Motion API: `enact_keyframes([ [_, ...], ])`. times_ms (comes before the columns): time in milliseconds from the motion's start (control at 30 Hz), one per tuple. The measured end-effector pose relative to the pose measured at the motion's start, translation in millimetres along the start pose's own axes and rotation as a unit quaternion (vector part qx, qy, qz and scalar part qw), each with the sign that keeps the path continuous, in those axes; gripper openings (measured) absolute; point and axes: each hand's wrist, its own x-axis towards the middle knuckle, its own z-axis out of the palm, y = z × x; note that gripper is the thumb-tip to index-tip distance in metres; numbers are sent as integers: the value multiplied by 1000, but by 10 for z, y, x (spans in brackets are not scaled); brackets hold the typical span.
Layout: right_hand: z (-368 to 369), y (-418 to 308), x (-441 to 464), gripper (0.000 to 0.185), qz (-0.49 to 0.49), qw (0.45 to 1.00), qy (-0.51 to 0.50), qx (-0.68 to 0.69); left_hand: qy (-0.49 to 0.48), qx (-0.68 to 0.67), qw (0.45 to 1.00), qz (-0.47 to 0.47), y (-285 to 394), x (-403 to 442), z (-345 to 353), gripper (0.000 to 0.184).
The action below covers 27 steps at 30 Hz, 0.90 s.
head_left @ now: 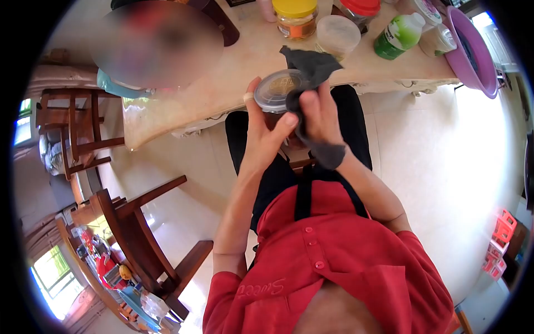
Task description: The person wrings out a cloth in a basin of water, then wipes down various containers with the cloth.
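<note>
Above my lap, just off the table's front edge, my left hand (264,131) grips a round jar (276,92) with a clear lid. Its fingers wrap the far left side and the thumb presses the near side. A dark grey cloth (312,65) is bunched in my right hand (320,114), which presses it against the right side of the lid. One end of the cloth sticks up past the fingers and another hangs down over the wrist. Most of the jar's body is hidden behind my hands.
On the table (222,83) stand a yellow-lidded jar (296,19), a clear tub (337,36), a red-lidded jar (360,10) and a green bottle (399,36). A purple basin (473,53) sits at the right end. Wooden chairs (139,239) stand to the left.
</note>
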Motion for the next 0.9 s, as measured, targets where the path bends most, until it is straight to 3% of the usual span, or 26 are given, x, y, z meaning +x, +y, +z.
enact_keyframes([
  [100,67,-56,-28,52,-144,985,-1,-97,4,-39,999,33,-101,99,-99,102],
  [133,62,-59,5,52,-142,985,-6,-96,2,-25,999,32,-94,91,-125,112],
  [267,-15,-125,260,49,-2,996,-93,7,38,-6,999,12,-42,87,-188,114],
  [367,-24,-228,329,51,179,977,-50,109,-12,-47,999,25,-14,101,-194,114],
  [433,-21,-284,280,52,273,952,6,136,-9,12,1000,10,88,96,-146,114],
  [500,-26,-332,257,53,335,928,23,161,-11,14,1000,13,72,110,-194,110],
  [567,-140,-325,275,50,320,920,-33,225,-29,114,993,2,67,111,-225,106],
  [633,-313,-138,283,45,283,930,-233,1,-36,155,987,18,18,107,-258,103],
  [667,-250,-57,185,40,143,969,-201,36,-46,197,979,36,6,114,-278,100],
  [700,-246,-86,182,40,140,967,-210,37,-36,198,979,39,14,115,-273,100],
  [733,-246,-121,196,39,29,971,-233,-53,-25,281,957,65,21,111,-246,98],
  [767,-235,-147,206,39,-83,955,-251,-138,-12,364,927,89,22,105,-216,95],
  [800,-206,-162,204,38,-127,934,-272,-191,-1,418,898,133,-50,114,-204,90],
  [833,-145,-221,229,38,-133,932,-282,-186,10,422,897,133,-187,76,-205,90],
  [900,-37,-366,273,34,-219,849,-340,-339,-13,348,923,161,-420,8,-175,87],
])
